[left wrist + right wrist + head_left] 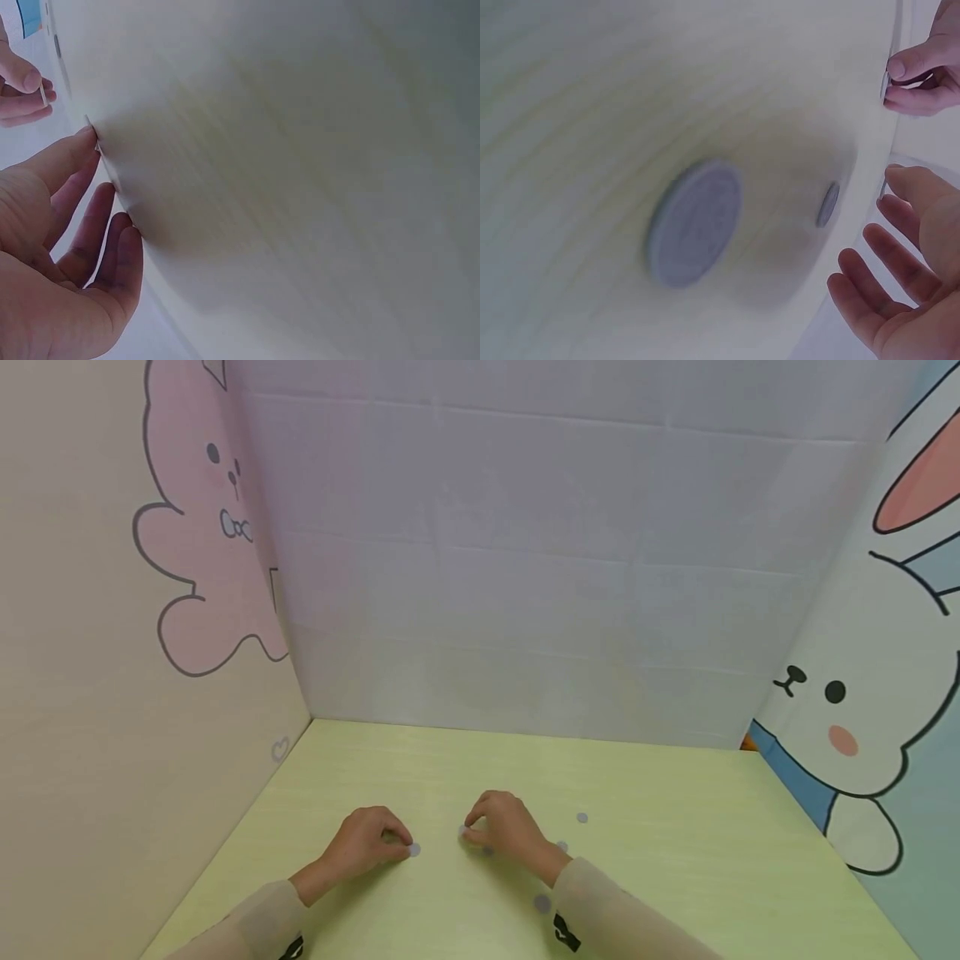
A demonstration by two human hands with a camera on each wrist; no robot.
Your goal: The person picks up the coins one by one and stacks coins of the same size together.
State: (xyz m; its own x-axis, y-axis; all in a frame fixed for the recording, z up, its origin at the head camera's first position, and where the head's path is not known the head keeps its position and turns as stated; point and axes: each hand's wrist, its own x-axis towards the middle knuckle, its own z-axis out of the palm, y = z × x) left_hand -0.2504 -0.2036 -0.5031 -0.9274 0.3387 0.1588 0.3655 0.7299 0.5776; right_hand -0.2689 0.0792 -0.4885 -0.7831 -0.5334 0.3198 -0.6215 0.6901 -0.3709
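Near the middle of the table, my left hand [365, 842] pinches a silver-grey coin [415, 850] between thumb and fingertips, low at the tabletop. In the left wrist view the other fingertips of the left hand [67, 262] are right at the table surface. To its right, my right hand [510, 829] holds another coin [463, 832] at its thumb and index fingertips, with the remaining fingers spread loosely in the right wrist view. A coin [488, 851] lies partly under the right hand. Closer to that wrist camera, a large-looking coin [696, 223] with a raised rim lies flat.
More coins lie on the pale yellow table [675, 827]: one [582, 817] beyond the right wrist, one [562, 846] beside it, and one [542, 903] near the right sleeve. A white back panel [480, 568] and side panels with cartoon animals enclose the table.
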